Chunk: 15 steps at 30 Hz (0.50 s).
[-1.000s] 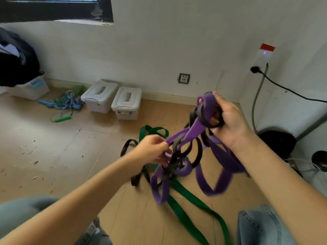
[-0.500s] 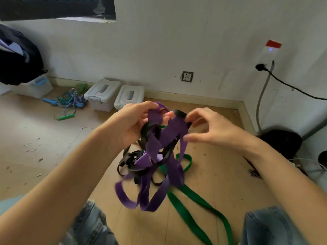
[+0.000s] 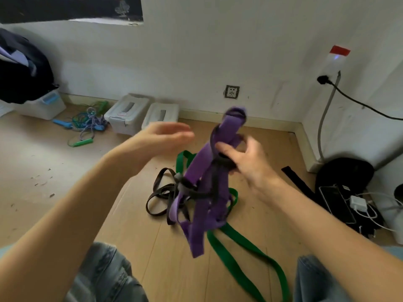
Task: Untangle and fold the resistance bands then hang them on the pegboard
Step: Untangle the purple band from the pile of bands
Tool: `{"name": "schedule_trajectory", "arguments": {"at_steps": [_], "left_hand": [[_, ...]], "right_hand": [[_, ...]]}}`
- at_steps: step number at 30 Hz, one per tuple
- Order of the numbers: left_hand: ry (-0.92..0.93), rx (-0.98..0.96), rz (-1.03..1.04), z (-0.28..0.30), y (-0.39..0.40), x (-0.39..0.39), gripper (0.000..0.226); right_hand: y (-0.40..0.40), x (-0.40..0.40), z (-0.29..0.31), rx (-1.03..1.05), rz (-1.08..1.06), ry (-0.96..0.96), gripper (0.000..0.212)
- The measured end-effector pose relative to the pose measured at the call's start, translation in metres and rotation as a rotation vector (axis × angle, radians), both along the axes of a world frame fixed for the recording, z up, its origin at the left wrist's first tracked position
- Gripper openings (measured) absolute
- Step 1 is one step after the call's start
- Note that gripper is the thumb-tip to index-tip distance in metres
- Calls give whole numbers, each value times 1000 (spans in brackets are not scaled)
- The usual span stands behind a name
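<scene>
A wide purple resistance band (image 3: 202,171) hangs tangled with a thin black band (image 3: 159,192) above the wooden floor. My right hand (image 3: 246,164) grips the tangle near its top, fingers curled round purple and black strands. My left hand (image 3: 165,138) is blurred, held apart to the left of the tangle with fingers stretched out, holding nothing. A green band (image 3: 244,243) lies on the floor under the bundle, running toward the lower right. No pegboard is in view.
Two white lidded boxes (image 3: 130,114) stand by the back wall, with skipping ropes (image 3: 87,125) to their left. A black bag (image 3: 346,173), a phone (image 3: 338,203) and a charger (image 3: 357,202) sit at the right. My jeans-clad knees frame the bottom.
My left hand has let go of the tangle and swung away to the left. My right hand now grips the bundle and holds it up alone.
</scene>
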<state>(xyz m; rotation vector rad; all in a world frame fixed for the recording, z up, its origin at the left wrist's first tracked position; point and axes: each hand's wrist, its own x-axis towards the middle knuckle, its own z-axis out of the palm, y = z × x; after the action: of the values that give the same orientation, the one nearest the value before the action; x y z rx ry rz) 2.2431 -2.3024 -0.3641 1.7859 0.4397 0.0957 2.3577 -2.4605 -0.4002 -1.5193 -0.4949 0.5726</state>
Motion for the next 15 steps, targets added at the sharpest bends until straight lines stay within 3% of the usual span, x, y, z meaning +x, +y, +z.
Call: {"name": "schedule_trajectory", "arguments": {"at_steps": [3,6,7,9,11,12,13,15], "left_hand": [[204,-27,-196,-29,-23,4,50],[137,22,8,-41,-32,16,29],[102,67,84,-38,-27,16,21],[-27,110,210,-29,-14,12,10],[-162,195,242,-21,-9,9,8],[-196,267,212,-19,-12,9,10],[-208,341,169,-18,-16,10,13],[-194,476,106,-20,-26,14,16]], "right_hand": [[-10,14,10,199,-43,187,31],[-20,26,15,165,-56,114,35],[-25,30,17,55,-69,27,30],[-36,41,21,-369,-23,-264,19],[-45,51,17,-815,50,-581,27],[-46,52,15,-878,43,-717,29],[-45,51,15,-793,35,-800,29],[-36,40,20,-542,209,-777,44]]}}
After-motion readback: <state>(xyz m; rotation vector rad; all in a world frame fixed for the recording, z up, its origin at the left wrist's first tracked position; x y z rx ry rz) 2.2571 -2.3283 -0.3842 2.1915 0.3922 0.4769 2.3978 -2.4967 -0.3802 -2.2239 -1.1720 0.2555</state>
